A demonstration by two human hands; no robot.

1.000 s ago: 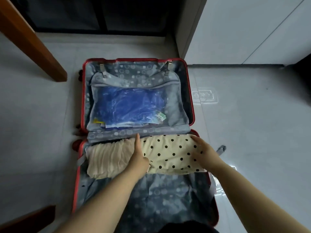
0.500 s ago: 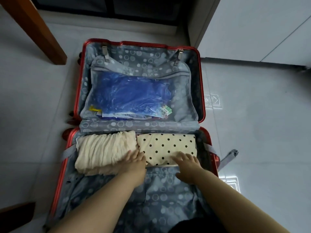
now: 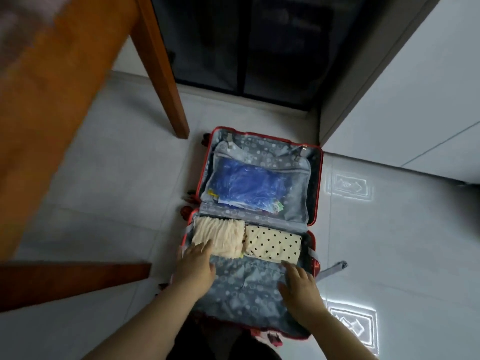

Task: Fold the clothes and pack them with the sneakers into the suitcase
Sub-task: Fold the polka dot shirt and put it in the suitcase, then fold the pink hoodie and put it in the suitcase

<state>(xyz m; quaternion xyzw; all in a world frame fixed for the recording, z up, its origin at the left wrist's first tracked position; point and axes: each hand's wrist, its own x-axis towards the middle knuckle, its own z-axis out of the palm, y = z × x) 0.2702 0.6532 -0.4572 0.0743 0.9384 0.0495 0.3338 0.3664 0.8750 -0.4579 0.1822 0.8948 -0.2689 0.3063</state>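
- On the tiled floor (image 3: 109, 203) in front of you, the red suitcase (image 3: 249, 292) lies open, with its lid half farther from you and its patterned grey lining showing in both halves.
- Your folded clothes sit side by side along the far edge of the near half, against the hinge: the cream ribbed garment (image 3: 220, 237) on the left and the polka-dot garment (image 3: 272, 245) on the right, their inner edges touching.
- Your left hand (image 3: 194, 266) lies flat with the fingers straight. Its fingertips rest on the near left corner of the cream ribbed garment, close to the suitcase's left rim, and it grips nothing.
- Your right hand (image 3: 301, 289) is spread and relaxed over the bare lining, palm down and holding nothing. Its fingertips reach just to the near edge of the polka-dot garment, and you cannot tell whether they touch it.
- Behind the lid's mesh pocket, a blue plastic bag (image 3: 246, 188) lies flat with small coloured tags at its near corners.
- A grey strap (image 3: 333, 268) sticks out over the right rim onto the floor.
- To your left stands a wooden desk (image 3: 52, 100); one leg (image 3: 161, 68) comes down just beside the lid's far left corner.
- A dark wooden bar (image 3: 72, 279) crosses the lower left, ending near your left wrist.
- Two bright light patches (image 3: 350, 187) mark the floor to the right of the suitcase.
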